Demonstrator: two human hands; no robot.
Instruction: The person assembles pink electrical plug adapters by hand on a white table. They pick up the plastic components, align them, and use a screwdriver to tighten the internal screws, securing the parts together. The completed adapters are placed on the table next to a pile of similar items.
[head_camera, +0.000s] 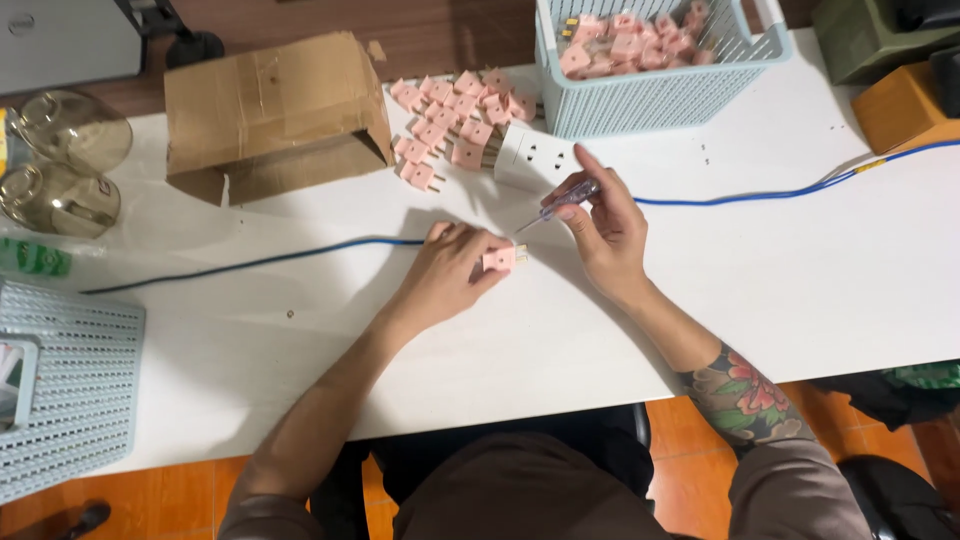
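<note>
My left hand (445, 272) pinches a small pink plug (500, 259) against the white table (300, 330). My right hand (605, 225) grips a slim screwdriver (560, 204) with a clear handle, its tip pointing down-left at the pink plug. A white socket block (535, 158) lies just beyond my right hand. A blue cable (250, 262) runs left from under my left hand, and the blue cable (800, 190) continues right behind my right hand.
A heap of pink plugs (455, 125) lies behind the hands. A light blue basket (650, 60) holds more pink plugs. A torn cardboard box (275, 110) sits back left, glass lids (65, 160) far left, another basket (70, 385) at the front left.
</note>
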